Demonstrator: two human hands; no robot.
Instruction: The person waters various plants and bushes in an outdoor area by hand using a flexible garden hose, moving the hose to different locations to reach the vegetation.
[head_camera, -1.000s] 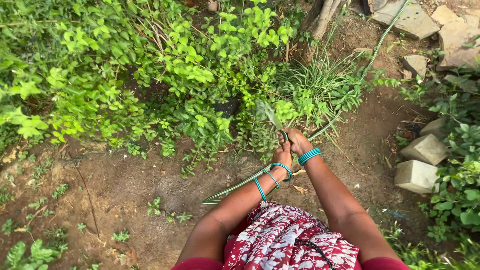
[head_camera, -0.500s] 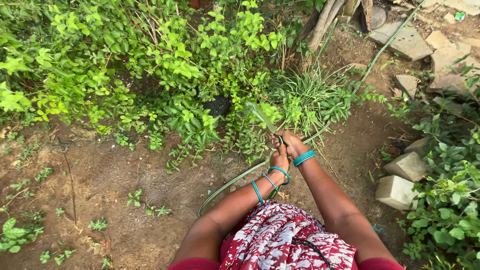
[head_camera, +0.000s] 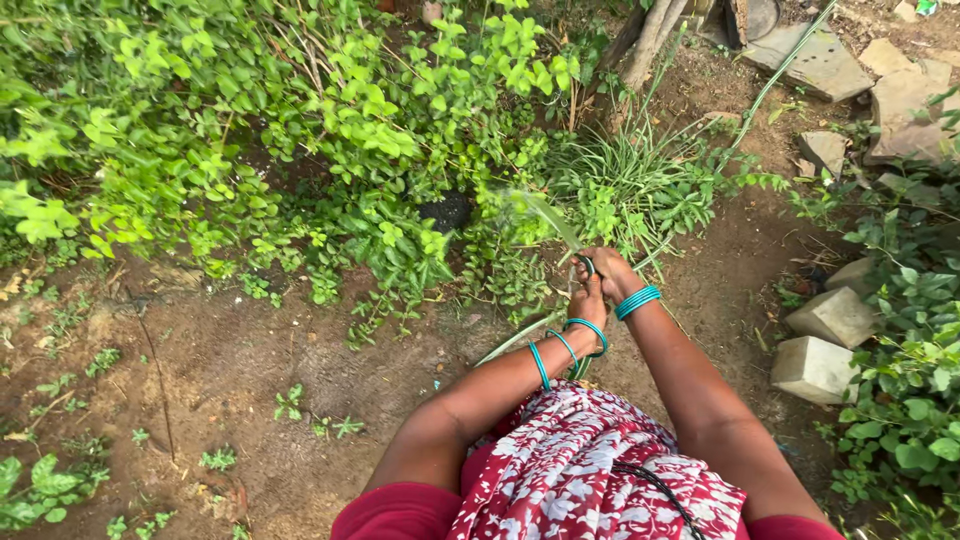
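Both my hands hold the end of a green garden hose (head_camera: 520, 338) in front of me. My right hand (head_camera: 612, 273) grips the hose tip, and my left hand (head_camera: 588, 303) is closed on the hose just below it. Teal bangles ring both wrists. A thin jet of water (head_camera: 545, 217) sprays up and to the left from the tip into the leafy green bushes (head_camera: 300, 120). The hose loops down behind my left forearm and also runs off toward the top right.
Bare brown soil (head_camera: 250, 360) with small weeds lies at the left. A grass clump (head_camera: 640, 180) grows ahead. Grey stone blocks (head_camera: 820, 345) sit at the right, flat stones (head_camera: 820, 60) at the top right, more plants at the right edge.
The view has shifted slightly, and my hands with the hose tip sit a little further right. The water jet still points up-left into the bushes.
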